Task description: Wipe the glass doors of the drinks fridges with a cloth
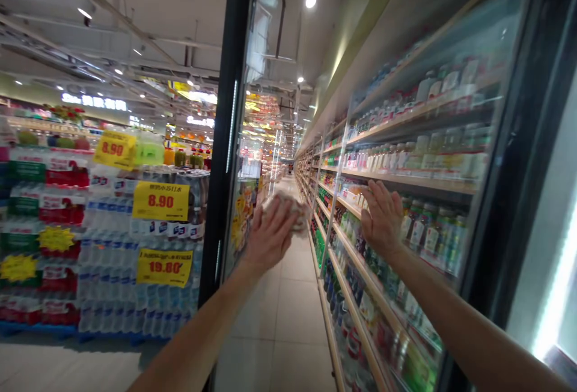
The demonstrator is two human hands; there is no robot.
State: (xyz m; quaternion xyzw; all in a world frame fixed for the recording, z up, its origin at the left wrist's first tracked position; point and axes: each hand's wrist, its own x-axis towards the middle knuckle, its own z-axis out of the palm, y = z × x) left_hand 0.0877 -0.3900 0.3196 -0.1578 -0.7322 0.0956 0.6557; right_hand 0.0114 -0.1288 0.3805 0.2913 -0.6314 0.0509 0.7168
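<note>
Glass door [261,43], left hand [273,229] holding a pale cloth [299,214]

The left fingers, extended and nearly together, hold the cloth under them, apparently against the glass, well right of the door's black left edge [229,139]. The right hand [383,217] is raised, fingers slightly parted, holding nothing; glass contact unclear. Open floor [300,302] shows between them; bottle shelves [406,178] fill the right side
</note>
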